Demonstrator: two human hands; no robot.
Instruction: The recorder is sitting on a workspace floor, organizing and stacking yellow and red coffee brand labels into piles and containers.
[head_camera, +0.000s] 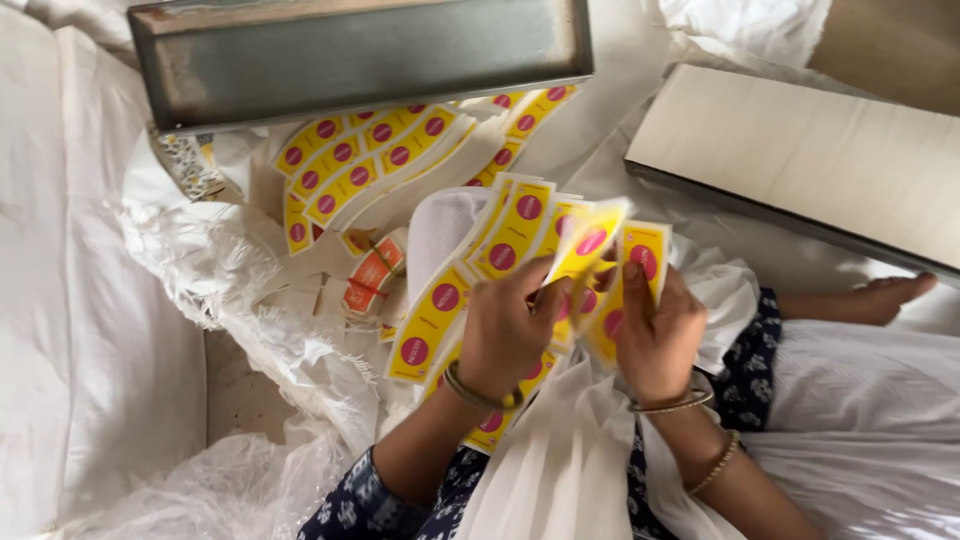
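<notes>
My left hand (507, 330) and my right hand (655, 335) are together over my lap, both gripping a fanned bunch of yellow paper labels (520, 235) with pink round marks. The left thumb presses one label at the top of the fan. The right thumb lies on another label (645, 250) at the right side. More of these labels (365, 165) lie spread in curved rows on the white cloth ahead of me. A small orange and white bundle (372, 275) sits beside them.
A grey metal tray (360, 55) stands at the top. A flat pale board (810, 150) lies at the upper right. White cloth and woven sack material (90, 300) cover the left. A bare foot (885, 295) rests at the right.
</notes>
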